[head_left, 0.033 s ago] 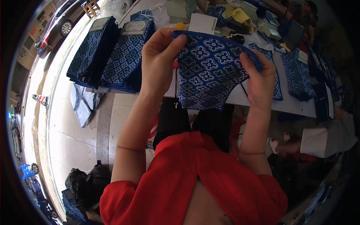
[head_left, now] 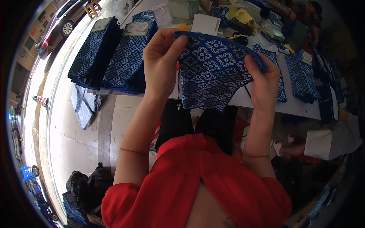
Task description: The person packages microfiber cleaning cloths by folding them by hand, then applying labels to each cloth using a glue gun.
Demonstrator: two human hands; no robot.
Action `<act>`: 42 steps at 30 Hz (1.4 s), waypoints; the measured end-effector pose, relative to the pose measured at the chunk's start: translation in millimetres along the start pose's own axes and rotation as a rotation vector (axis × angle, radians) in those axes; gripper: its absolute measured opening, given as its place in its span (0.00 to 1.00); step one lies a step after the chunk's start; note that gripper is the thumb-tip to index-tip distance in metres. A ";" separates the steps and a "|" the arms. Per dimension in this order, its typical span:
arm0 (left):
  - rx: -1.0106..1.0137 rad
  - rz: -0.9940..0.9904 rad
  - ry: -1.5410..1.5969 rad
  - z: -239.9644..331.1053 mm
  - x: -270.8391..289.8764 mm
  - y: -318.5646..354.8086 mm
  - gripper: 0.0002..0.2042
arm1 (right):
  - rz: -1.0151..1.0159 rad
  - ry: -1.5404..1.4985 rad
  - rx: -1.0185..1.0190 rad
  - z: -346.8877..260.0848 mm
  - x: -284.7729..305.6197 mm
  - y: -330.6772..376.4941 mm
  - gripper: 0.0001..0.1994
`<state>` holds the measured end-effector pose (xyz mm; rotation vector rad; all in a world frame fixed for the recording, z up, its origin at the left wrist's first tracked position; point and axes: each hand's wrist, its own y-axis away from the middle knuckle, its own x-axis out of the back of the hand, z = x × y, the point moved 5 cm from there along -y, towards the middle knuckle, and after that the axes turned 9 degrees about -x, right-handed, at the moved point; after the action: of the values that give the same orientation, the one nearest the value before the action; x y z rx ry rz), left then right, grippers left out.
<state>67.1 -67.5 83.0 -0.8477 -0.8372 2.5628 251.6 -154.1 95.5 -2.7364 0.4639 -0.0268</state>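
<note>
A piece of blue cloth [head_left: 213, 72] with a white and yellow-green floral lattice print is stretched upright above the table's front edge. Plain blue edging runs along its top. My left hand [head_left: 159, 62] pinches the upper left corner between thumb and fingers. At the upper right, my right hand [head_left: 265, 81] grips the edging, thumb on the front and fingers behind. The cloth's lower end hangs free and narrows on the right side. Two stacks of similar printed cloth, a left stack [head_left: 89, 53] and a nearer stack [head_left: 127, 57], lie beside my left hand with pale labels on top.
On the white table [head_left: 300, 108], more printed pieces [head_left: 302, 76] lie at the right, and cards, yellow paper [head_left: 241, 14] and wrapping clutter the back. Plastic-wrapped packets [head_left: 83, 108] are on the floor at left, near a black bag [head_left: 89, 186]. Another person's pale garment [head_left: 321, 144] shows at right.
The cloth's lower part has swung slightly and its surface looks flatter and brighter. Both hands keep their hold, having shifted only a little.
</note>
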 end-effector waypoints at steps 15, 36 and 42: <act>-0.171 -0.201 -1.355 -116.5 22.1 -74.0 0.05 | 0.253 0.790 0.013 120.9 4.5 -122.3 0.09; -0.560 -0.662 -1.673 -289.1 40.0 -161.6 0.26 | 0.253 0.955 0.021 233.8 -3.9 -110.3 0.04; -0.325 -0.886 -1.807 -341.3 38.4 -178.8 0.27 | 0.240 1.007 0.081 231.7 -6.6 -107.9 0.06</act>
<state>269.0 236.4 -46.6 1.7442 -1.4432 1.7070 297.5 24.0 -82.2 -2.3740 0.9987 -1.3468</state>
